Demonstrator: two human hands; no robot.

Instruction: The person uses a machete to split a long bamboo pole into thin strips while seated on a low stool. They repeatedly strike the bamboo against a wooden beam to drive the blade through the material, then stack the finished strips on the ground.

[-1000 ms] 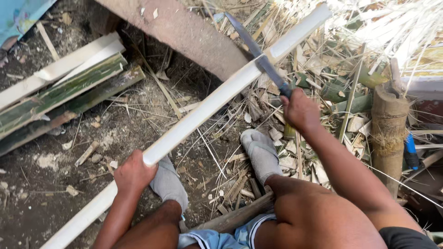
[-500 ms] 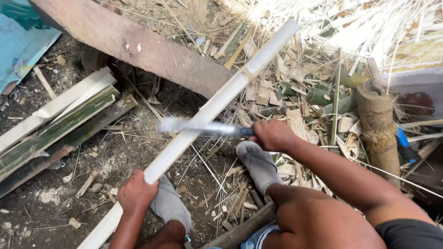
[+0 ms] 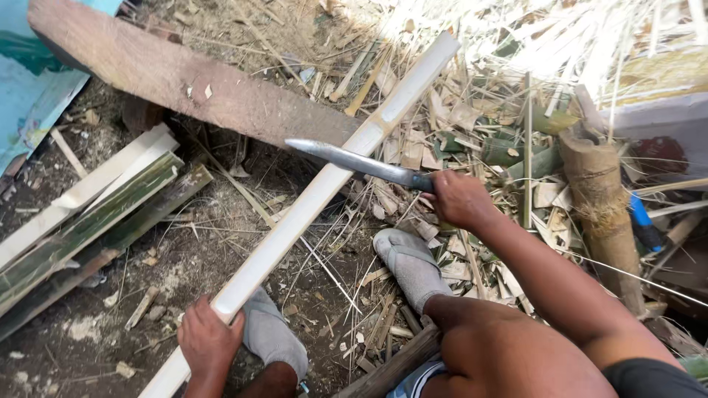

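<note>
A long pale split bamboo strip (image 3: 310, 206) runs diagonally from the bottom left to the upper right. My left hand (image 3: 208, 337) grips its lower end. My right hand (image 3: 459, 197) is closed on the handle of a long knife (image 3: 354, 162). The blade lies across the strip near its middle, tip pointing left. Both my feet in grey sandals (image 3: 409, 264) rest on the ground under the strip.
A thick wooden plank (image 3: 184, 81) lies across the top left. Several split bamboo pieces (image 3: 88, 214) are stacked at the left. Bamboo shavings and scraps (image 3: 472, 118) cover the ground at the right, beside an upright bamboo stump (image 3: 601, 199).
My right hand brought the knife down from a raised position on the right to lie across the strip. The view shifted slightly; my left hand kept its grip.
</note>
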